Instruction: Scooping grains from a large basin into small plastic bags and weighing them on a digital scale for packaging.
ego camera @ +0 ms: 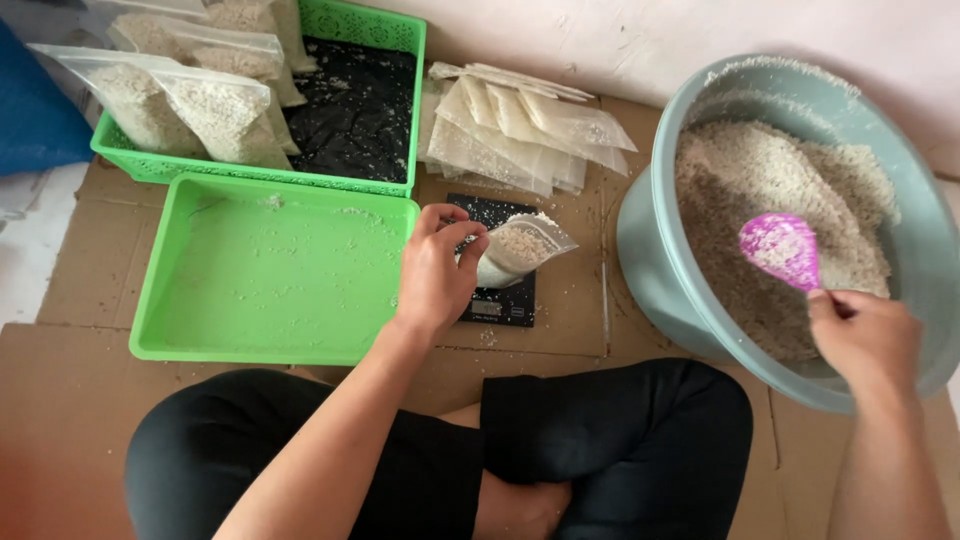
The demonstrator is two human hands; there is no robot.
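Left hand (435,275) pinching the rim of a small clear plastic bag (520,247), fingers closed on it, keeping it tilted and part-filled with rice above a black kitchen scale (497,300). Right hand (865,335) gripping the handle of a pink plastic scoop (782,248), fist closed, holding the scoop loaded with grains over the heap of rice (775,190) inside a grey-blue basin (650,260) (tipped toward the lap, rim close to the wrist).

Lying just beyond the scale: a fanned stack of empty clear pouches (520,135), flat and rectangular, touching the basin's side. Sitting left of the scale: a shallow green tray (275,345), a few loose grains scattered on its floor. Standing behind that: a green perforated basket (370,20) lined with black plastic, carrying filled rice bags (200,110) leaning in its left half. Spreading underneath everything: flattened brown cardboard (60,400). Showing at the far left edge: something blue, too cropped for telling.
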